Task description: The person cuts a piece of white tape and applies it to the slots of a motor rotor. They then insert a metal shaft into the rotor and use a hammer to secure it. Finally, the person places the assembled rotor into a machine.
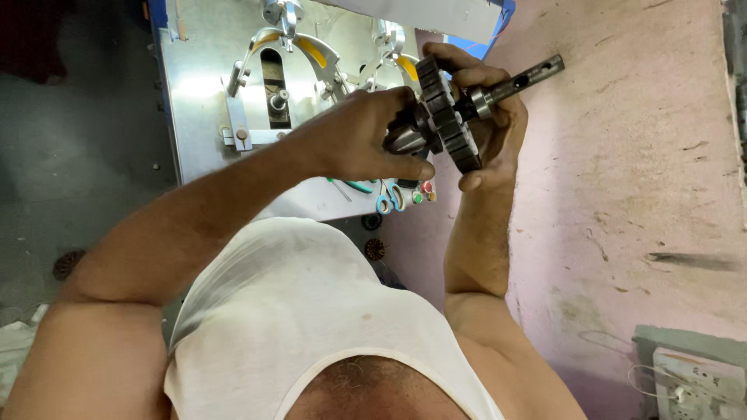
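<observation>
In front of the chest, near the pink wall, the right hand clasps the gear shaft behind its gears, steadying it while the left hand grips the near end, above the metal machine.

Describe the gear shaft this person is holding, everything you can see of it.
The gear shaft is dark, greasy-looking metal: a rod carrying toothed gears side by side near its middle, a bright ring beside them, and a hole near its far end. It is held in the air, tilted up to the right. The left hand grips its near end; the right hand wraps around behind the gears.
</observation>
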